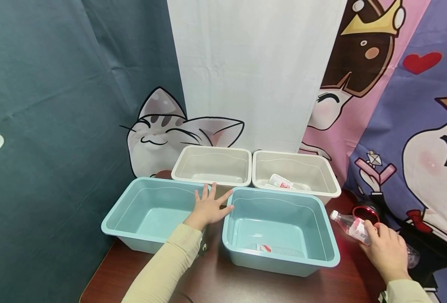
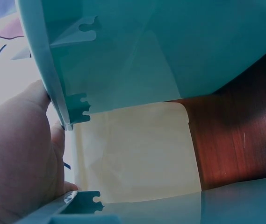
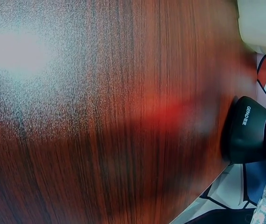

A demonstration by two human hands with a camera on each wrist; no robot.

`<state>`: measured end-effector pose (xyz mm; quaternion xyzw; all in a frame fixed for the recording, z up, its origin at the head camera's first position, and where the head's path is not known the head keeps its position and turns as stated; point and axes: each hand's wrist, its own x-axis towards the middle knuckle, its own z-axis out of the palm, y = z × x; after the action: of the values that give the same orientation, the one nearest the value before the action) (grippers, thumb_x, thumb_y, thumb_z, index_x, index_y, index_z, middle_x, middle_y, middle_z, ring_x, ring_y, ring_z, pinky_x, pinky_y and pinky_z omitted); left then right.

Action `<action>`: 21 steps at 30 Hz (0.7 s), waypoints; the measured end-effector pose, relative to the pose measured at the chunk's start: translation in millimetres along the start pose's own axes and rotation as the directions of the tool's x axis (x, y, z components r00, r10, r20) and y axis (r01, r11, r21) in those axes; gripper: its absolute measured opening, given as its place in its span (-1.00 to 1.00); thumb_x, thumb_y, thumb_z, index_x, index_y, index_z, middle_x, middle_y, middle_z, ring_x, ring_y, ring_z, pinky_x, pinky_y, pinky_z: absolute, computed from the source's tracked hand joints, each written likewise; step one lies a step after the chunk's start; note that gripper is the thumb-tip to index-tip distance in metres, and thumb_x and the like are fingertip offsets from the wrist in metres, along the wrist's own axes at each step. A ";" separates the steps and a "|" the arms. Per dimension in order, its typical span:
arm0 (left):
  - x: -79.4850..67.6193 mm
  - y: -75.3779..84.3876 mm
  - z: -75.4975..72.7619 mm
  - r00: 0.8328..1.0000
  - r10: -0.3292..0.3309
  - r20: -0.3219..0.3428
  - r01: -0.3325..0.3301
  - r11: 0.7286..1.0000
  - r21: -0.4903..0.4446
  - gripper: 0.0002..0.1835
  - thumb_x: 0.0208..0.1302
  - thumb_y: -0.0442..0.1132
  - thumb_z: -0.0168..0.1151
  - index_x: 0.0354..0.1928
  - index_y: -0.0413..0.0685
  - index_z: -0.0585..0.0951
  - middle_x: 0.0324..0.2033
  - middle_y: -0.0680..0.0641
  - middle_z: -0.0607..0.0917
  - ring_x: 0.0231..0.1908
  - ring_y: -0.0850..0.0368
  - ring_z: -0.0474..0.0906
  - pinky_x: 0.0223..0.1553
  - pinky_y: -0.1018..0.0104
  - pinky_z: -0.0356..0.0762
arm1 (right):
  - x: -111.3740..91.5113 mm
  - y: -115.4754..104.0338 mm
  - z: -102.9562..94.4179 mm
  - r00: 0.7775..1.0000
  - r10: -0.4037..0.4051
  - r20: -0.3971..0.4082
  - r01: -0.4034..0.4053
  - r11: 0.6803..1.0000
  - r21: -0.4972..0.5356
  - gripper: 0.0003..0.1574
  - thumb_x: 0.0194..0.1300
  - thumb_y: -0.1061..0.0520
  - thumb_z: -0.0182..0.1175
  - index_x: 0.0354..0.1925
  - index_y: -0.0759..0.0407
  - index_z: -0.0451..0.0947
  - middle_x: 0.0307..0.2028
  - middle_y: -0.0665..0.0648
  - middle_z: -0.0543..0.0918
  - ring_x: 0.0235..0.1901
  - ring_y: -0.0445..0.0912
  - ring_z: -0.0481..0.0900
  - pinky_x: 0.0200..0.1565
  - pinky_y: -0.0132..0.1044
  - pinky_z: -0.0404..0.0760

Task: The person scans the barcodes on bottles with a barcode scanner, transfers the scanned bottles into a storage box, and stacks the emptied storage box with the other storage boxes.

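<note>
Right hand (image 1: pixel 389 251): grip curled around pink-labelled bottle (image 1: pixel 355 229), beside right blue bin (image 1: pixel 276 265)
Left hand (image 1: pixel 208 208): grip released, splayed between right blue bin and left blue bin (image 1: pixel 141 244)

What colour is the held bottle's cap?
The cap is white; it shows best in the head view.

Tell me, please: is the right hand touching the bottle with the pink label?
Touching. The head view shows the right hand gripping the bottle, which sticks out on both sides.
</note>
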<state>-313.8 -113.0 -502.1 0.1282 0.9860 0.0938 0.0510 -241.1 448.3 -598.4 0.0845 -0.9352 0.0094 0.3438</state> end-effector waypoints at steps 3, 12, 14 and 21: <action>-0.3 -0.1 0.0 1.000 0.000 0.002 0.000 1.000 0.007 -0.27 0.41 0.50 -0.28 0.57 0.60 0.05 0.59 -0.28 -0.15 0.54 -0.40 -0.32 0.41 -0.48 -0.29 | 0.8 -1.5 0.9 1.000 -0.003 -0.002 0.003 1.000 0.004 0.13 -0.53 0.12 0.65 0.11 0.15 0.37 -0.14 0.46 0.46 -0.26 0.45 0.46 -0.28 0.36 0.41; -1.1 0.2 -0.4 1.000 0.004 -0.002 -0.004 1.000 0.005 -0.26 0.41 0.50 -0.29 0.57 0.59 0.07 0.59 -0.29 -0.14 0.54 -0.40 -0.32 0.41 -0.48 -0.27 | 4.1 -5.6 2.2 1.000 0.008 0.010 -0.008 1.000 0.026 0.11 -0.51 0.15 0.64 0.12 0.15 0.38 -0.12 0.45 0.46 -0.22 0.45 0.46 -0.24 0.39 0.41; -1.3 0.5 -0.9 1.000 0.004 -0.001 -0.004 1.000 0.002 -0.27 0.41 0.50 -0.29 0.57 0.59 0.07 0.59 -0.28 -0.15 0.54 -0.40 -0.33 0.41 -0.48 -0.28 | 4.4 -6.6 2.3 1.000 0.005 0.012 -0.005 1.000 0.024 0.11 -0.51 0.14 0.64 0.11 0.15 0.37 -0.13 0.45 0.46 -0.23 0.45 0.46 -0.24 0.39 0.41; -2.2 1.9 -2.7 1.000 -0.004 0.002 0.004 1.000 0.002 -0.28 0.41 0.49 -0.27 0.57 0.61 0.06 0.59 -0.28 -0.15 0.54 -0.40 -0.32 0.41 -0.47 -0.29 | 4.7 -7.4 -1.3 0.999 0.019 0.045 -0.020 1.000 0.023 0.14 -0.50 0.13 0.67 0.12 0.14 0.35 -0.12 0.45 0.45 -0.22 0.45 0.44 -0.22 0.39 0.40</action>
<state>-311.6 -112.2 -498.9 0.1264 0.9863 0.0928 0.0521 -242.6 440.4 -594.6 0.0796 -0.9433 0.0219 0.3216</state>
